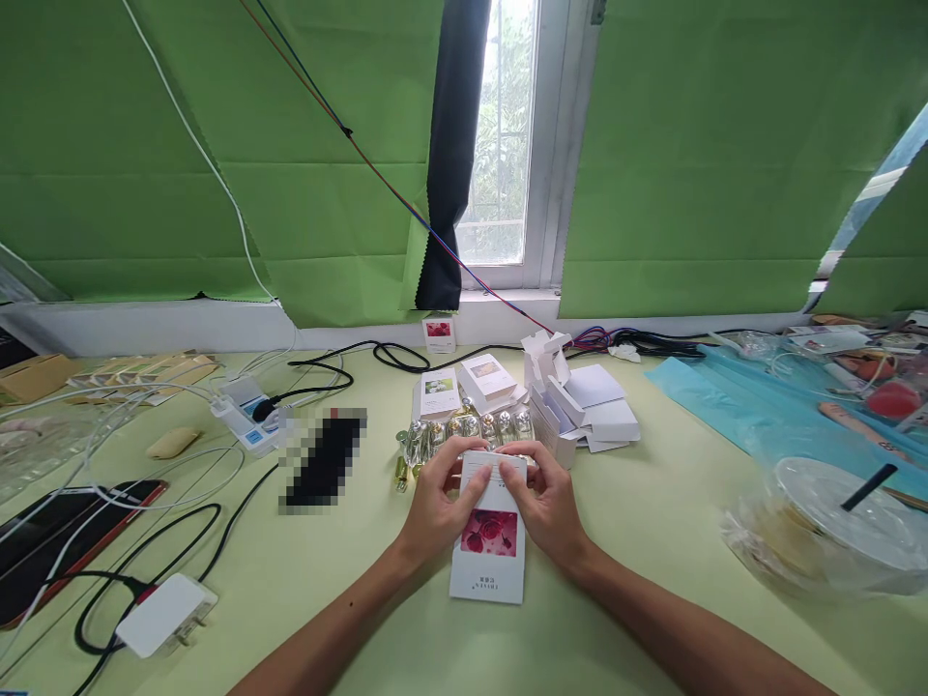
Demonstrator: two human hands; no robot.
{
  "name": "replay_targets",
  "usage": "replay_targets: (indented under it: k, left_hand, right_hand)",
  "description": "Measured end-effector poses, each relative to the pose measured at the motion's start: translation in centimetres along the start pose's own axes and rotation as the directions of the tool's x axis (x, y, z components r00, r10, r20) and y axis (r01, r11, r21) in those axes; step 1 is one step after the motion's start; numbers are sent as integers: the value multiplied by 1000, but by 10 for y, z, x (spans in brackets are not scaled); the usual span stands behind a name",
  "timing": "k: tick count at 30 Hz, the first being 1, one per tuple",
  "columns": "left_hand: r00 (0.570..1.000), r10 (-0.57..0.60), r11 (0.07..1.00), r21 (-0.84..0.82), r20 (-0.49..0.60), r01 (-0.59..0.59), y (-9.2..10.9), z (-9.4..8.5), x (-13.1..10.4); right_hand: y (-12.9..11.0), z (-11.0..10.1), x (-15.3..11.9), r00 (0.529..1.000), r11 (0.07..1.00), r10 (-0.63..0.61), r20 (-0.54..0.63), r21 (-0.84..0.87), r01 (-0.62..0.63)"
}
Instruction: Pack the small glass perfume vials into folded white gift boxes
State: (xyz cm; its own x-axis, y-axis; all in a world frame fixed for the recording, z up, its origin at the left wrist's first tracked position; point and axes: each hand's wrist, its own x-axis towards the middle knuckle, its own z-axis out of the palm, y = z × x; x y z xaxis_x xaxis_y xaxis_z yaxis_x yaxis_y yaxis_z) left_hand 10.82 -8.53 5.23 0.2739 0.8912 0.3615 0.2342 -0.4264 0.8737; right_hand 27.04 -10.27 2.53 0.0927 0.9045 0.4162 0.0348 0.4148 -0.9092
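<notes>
Both my hands grip the far end of a white cardboard box (487,576) with a picture of red roses and upside-down printing on its face. My left hand (444,498) is closed on its left side, thumb on top. On the right side, my right hand (549,498) does the same; the undersides of both hands are hidden. Just beyond my fingers lie several small glass bottles (435,435) with shiny caps. Behind these are a stack of cards with a green picture (439,391) and another white stack (489,377).
Opened white cartons (598,406) are piled to the right of the bottles. A lidded plastic bowl in a bag (833,522) stands at the right, near blue plastic sheeting (739,387). Leftward are a power strip (246,416), a white charger (166,614), cables and a phone (72,532).
</notes>
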Motion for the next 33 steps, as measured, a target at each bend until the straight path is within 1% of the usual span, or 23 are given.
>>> replay_targets:
  k: [8, 20, 29, 33]
  left_hand:
    - [1000, 29, 1000, 13, 9, -29, -1, -1, 0]
    - [998, 56, 998, 26, 4, -56, -2, -1, 0]
    - [997, 75, 997, -1, 9, -75, -6, -1, 0]
    - [996, 92, 996, 1, 2, -92, -5, -1, 0]
  right_hand:
    - [-1, -1, 0, 1000, 999, 1, 9, -42, -1]
    - [0, -1, 1, 999, 998, -45, 1, -51, 45]
    - [1, -1, 1, 997, 996, -75, -16, -45, 74]
    - [1, 0, 1, 996, 996, -81, -20, -46, 80]
